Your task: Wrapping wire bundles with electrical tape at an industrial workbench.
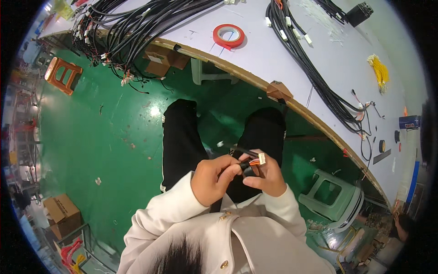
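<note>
A black cable [246,165] with short orange and red wires ends in a white connector [262,158] above my lap. My left hand [213,179] pinches this cable between thumb and fingers, just behind the bared wires. My right hand [268,177] curls around the same cable near the connector, its thumb lying a little below. Another stretch of black cable [244,150] with a small white tip [220,144] sticks out to the left above my fingers. What lies inside my right palm is partly hidden.
Ahead curves the edge of a white-topped table [292,59]. On it lie a roll of red tape [229,36], black cable bundles [315,77] and yellow wires [378,73]. More cables [132,41] hang over its left edge. Green stools [328,194] and a brown stool [64,75] stand on the floor.
</note>
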Demonstrator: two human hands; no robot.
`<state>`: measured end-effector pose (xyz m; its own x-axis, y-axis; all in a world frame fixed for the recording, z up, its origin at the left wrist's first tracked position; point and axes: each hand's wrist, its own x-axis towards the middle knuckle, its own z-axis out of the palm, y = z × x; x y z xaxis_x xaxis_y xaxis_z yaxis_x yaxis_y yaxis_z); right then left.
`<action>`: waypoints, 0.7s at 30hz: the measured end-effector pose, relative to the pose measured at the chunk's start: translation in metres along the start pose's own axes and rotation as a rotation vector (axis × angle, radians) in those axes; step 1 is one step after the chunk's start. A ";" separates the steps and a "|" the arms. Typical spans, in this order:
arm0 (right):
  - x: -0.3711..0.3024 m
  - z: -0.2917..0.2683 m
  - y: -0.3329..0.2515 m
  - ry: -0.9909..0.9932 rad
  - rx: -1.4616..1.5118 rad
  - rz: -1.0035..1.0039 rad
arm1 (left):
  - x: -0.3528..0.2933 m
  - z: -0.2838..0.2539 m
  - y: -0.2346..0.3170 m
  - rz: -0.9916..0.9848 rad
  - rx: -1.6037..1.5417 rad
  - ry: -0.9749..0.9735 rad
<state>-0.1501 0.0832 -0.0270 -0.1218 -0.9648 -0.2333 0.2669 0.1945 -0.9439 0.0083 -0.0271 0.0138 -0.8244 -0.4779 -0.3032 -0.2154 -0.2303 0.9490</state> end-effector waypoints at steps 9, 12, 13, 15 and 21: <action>-0.020 0.025 -0.024 0.097 0.417 0.235 | 0.007 0.006 -0.018 0.534 0.911 0.293; -0.020 0.039 -0.046 0.129 0.804 0.042 | 0.003 0.005 -0.025 0.491 0.784 0.195; -0.021 0.032 -0.033 0.124 0.802 0.044 | 0.000 0.006 -0.029 0.485 0.655 0.152; -0.030 0.004 0.009 -0.234 0.288 -0.271 | -0.003 0.005 -0.014 0.406 0.514 0.192; -0.018 0.022 0.012 0.136 -0.367 -0.010 | -0.005 -0.009 -0.001 0.011 -0.057 -0.039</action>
<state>-0.1235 0.0987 -0.0286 -0.2547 -0.9395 -0.2291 -0.0921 0.2594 -0.9614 0.0172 -0.0319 0.0141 -0.8467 -0.4471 -0.2884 -0.1773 -0.2740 0.9452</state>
